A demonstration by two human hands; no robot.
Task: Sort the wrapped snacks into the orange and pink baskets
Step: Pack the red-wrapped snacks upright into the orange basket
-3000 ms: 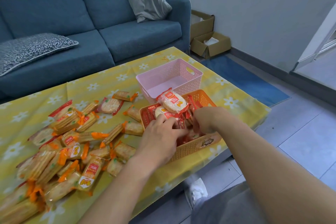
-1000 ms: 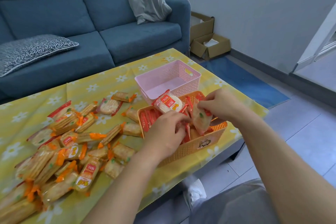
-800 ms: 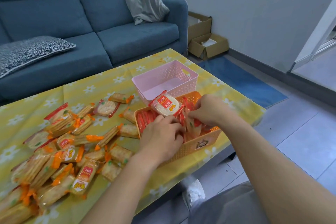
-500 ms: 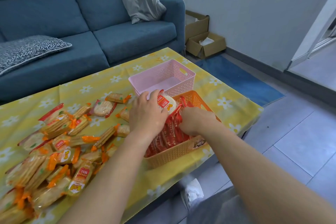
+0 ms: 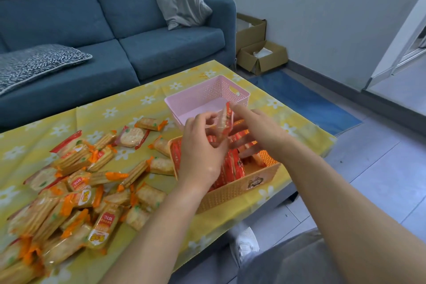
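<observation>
Over the orange basket (image 5: 232, 193), both hands meet at 1 wrapped snack. Left hand (image 5: 202, 152): fingers curled around the lower part of a red-edged packet (image 5: 223, 122), held upright and raised above the basket. Right hand (image 5: 255, 131): index finger extended to the packet's top edge, other fingers spread loosely below; whether it actually pinches the wrapper cannot be told from this angle.

Orange basket sits near the table's front edge, holding many red-wrapped snacks (image 5: 230, 168) standing packed on edge. Small sticker on its front wall. Pink basket (image 5: 239, 95) just behind it, touching or nearly so; the visible part of its interior shows no snacks.

Yellow tablecloth with white daisies (image 5: 147, 99) covers the table. Loose pile of wrapped snacks (image 5: 76, 191) spread to the left of the baskets: mostly orange-trimmed square crackers, a few red-trimmed, 1 round cracker in a red-edged wrapper (image 5: 131, 137) lying apart near the top of the pile.

Blue sofa (image 5: 115, 30) beyond the table, with a grey cushion (image 5: 182, 0) and a patterned cushion (image 5: 34, 62). 2 cardboard boxes (image 5: 260, 53) against the wall.
</observation>
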